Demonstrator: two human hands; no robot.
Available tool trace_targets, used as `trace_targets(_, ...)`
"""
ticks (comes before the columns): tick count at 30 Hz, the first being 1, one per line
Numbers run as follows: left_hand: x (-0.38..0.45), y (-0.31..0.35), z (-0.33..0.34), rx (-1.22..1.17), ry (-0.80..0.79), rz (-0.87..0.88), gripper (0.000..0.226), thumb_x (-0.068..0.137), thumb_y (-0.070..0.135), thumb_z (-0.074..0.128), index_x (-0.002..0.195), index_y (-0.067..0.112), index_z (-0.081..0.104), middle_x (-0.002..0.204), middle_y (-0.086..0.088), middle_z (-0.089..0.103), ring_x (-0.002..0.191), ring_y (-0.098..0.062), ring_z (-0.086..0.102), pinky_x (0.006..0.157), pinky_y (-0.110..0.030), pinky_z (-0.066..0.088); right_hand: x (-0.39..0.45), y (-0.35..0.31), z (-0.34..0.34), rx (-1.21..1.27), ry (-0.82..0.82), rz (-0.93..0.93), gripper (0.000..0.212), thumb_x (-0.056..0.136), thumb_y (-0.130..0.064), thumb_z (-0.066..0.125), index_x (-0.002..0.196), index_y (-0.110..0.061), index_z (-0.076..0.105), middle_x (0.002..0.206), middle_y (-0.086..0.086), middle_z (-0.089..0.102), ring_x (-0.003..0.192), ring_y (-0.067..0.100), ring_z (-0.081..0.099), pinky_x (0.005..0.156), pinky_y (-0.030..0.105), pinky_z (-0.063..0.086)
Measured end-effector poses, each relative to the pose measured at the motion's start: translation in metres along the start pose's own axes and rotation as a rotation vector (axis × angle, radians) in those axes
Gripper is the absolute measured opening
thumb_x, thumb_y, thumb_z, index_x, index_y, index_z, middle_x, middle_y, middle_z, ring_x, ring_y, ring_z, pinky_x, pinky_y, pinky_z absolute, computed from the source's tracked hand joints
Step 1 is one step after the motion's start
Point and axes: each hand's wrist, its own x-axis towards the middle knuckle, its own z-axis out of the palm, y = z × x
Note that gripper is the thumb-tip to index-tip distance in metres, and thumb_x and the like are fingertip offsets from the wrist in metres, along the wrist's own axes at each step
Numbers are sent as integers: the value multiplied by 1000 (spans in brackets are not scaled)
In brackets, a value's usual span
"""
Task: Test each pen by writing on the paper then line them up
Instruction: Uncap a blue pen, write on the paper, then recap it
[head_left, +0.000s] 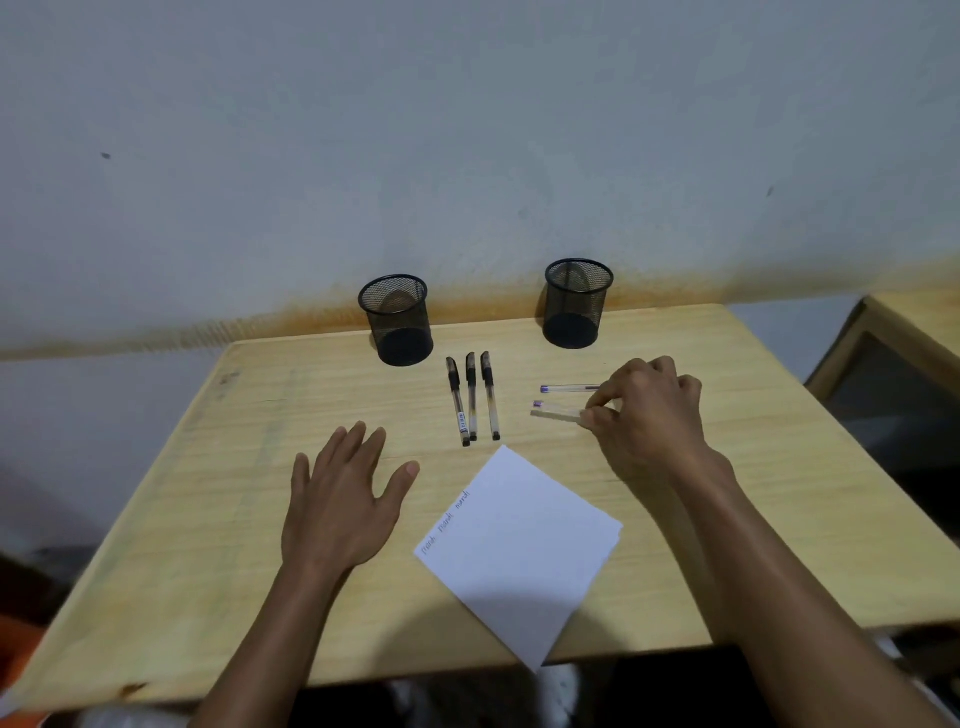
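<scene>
Three black pens (471, 396) lie side by side in a row behind the white paper (522, 551), which carries three short written words along its left edge. To the right, a clear pen with a purple end (569, 388) lies crosswise on the table. Just in front of it, my right hand (647, 410) pinches the end of another clear purple-tipped pen (556, 410) at the table surface. My left hand (345, 499) rests flat on the wooden table (208, 493), fingers spread, holding nothing.
Two black mesh pen cups stand at the back of the table, one left (397, 319) and one right (576, 304), both looking empty. A grey wall rises right behind them. Another wooden piece of furniture (893, 353) stands at the right.
</scene>
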Motion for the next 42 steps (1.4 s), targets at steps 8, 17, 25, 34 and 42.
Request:
trace_targets(8,-2,3,-1,-112,47,0,70,94,70,36,144,23,50,155,-1,44,150,-18,25,120,-55,15,-25,-25,-27,697,43,-36,3,93,-26,72,95,-24,72,71,-13,63,67,3,58,64,20,46)
trace_targets(17,-40,68,-38,-508,155,303,43,84,57,62,115,30,73,106,19,71,101,-7,64,90,-43,50,-63,-72,-6,1317,-218,130,10,94,-17,71,87,-10,71,75,5,69,68,12,66,68,26,55)
trace_targets(25,-42,73,-37,-444,283,342,20,86,29,67,96,17,79,80,8,74,71,-8,60,68,-34,51,-75,-88,-2,1383,-224,174,9,91,-19,74,96,-11,75,76,5,74,72,15,72,67,23,57)
trace_targets(34,-39,66,-54,-544,224,217,11,87,10,76,79,18,79,65,9,67,67,-7,60,55,-7,34,-63,-95,-7,1420,-214,127,4,90,-11,74,87,-8,73,65,3,72,59,8,65,62,19,54)
trace_targets(42,-33,-1,-57,-497,186,-78,9,86,19,75,85,28,75,66,19,70,69,4,63,60,-8,42,-23,-50,-35,1502,71,254,9,94,-10,69,88,-3,68,65,5,68,53,8,62,56,16,53)
